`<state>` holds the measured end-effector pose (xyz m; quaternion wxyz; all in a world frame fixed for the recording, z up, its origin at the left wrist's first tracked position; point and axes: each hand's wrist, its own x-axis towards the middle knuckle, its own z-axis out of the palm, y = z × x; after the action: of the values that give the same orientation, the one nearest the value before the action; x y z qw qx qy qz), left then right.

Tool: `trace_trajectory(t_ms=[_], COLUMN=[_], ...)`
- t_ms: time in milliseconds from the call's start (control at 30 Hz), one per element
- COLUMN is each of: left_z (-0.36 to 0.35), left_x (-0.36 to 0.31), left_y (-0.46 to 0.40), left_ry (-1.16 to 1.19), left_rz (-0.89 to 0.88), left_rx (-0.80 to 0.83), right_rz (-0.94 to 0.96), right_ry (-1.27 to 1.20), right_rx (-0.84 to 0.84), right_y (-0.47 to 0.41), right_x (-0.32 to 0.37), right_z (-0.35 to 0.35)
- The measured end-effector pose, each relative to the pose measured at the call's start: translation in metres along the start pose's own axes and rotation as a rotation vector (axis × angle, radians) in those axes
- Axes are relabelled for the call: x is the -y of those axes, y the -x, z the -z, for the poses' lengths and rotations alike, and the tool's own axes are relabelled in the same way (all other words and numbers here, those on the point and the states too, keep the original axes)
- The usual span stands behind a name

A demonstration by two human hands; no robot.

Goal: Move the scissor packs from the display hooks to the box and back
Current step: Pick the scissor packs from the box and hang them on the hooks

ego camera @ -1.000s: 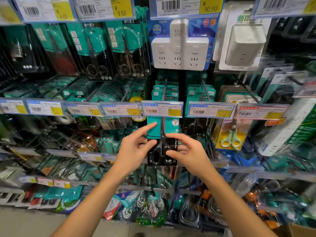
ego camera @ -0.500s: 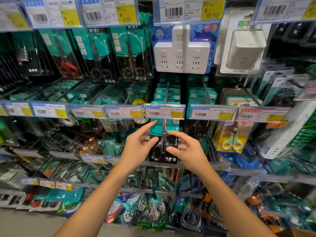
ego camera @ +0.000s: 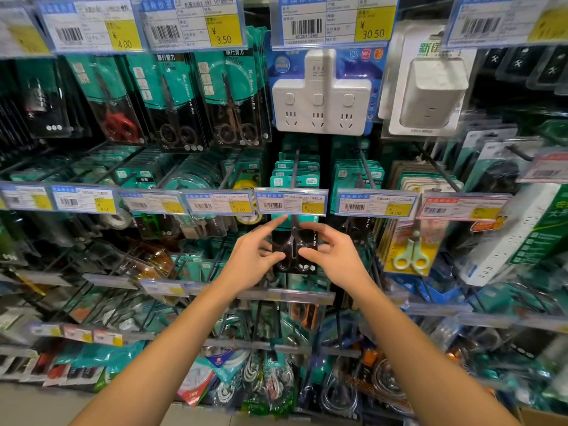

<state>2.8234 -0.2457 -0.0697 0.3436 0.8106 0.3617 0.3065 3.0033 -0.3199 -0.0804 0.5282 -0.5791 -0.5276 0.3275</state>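
Note:
A scissor pack [ego camera: 295, 265], teal on top and black below with dark scissors inside, hangs under the middle price tag [ego camera: 290, 202], which hides its top. My left hand [ego camera: 252, 259] holds its left edge, thumb on the front and index finger pointing up to the tag. My right hand [ego camera: 333, 256] grips its right edge with the thumb on the front. More packs of the same kind [ego camera: 296, 173] hang on the hook behind the tag. A corner of the cardboard box [ego camera: 542, 418] shows at the bottom right.
Neighbouring hooks carry other scissor packs [ego camera: 175, 103], yellow-backed children's scissors [ego camera: 410, 253], white socket adapters [ego camera: 321, 93] and tape rolls [ego camera: 118, 221]. Rows of price tags jut out in front of the hooks. Cables and plugs hang on the lower rows.
Both hands have lifted the pack toward the price tag, so more of its top is now hidden behind it. The view has tilted slightly.

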Motion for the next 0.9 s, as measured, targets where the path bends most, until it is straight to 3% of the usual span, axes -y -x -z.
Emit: trace_trajectory(t_ms=[233,400,567,700,900], left_z=[-0.005,-0.012,-0.016,-0.029,-0.050], left_x=[0.005,0.002,0.000,-0.007,-0.041], left_y=[-0.028,-0.032,-0.014,0.012,0.070], left_ry=[-0.122,-0.258,-0.596,-0.803,-0.978], left_rz=[0.101,0.116,0.057,0.122,0.131], left_rx=[-0.018,0.098,0.190,0.213,0.265], right_rz=[-0.032,-0.073,-0.170,-0.244,-0.080], right_ry=[0.021,0.191,0.300,0.561,0.996], right_rx=[-0.051,-0.061,-0.004,0.068,0.146], right_y=[-0.026,-0.034,-0.019,0.008,0.081], right_x=[0.005,0.007,0.014,0.009,-0.004], right_z=[0.001,0.000,-0.004,-0.005,-0.009])
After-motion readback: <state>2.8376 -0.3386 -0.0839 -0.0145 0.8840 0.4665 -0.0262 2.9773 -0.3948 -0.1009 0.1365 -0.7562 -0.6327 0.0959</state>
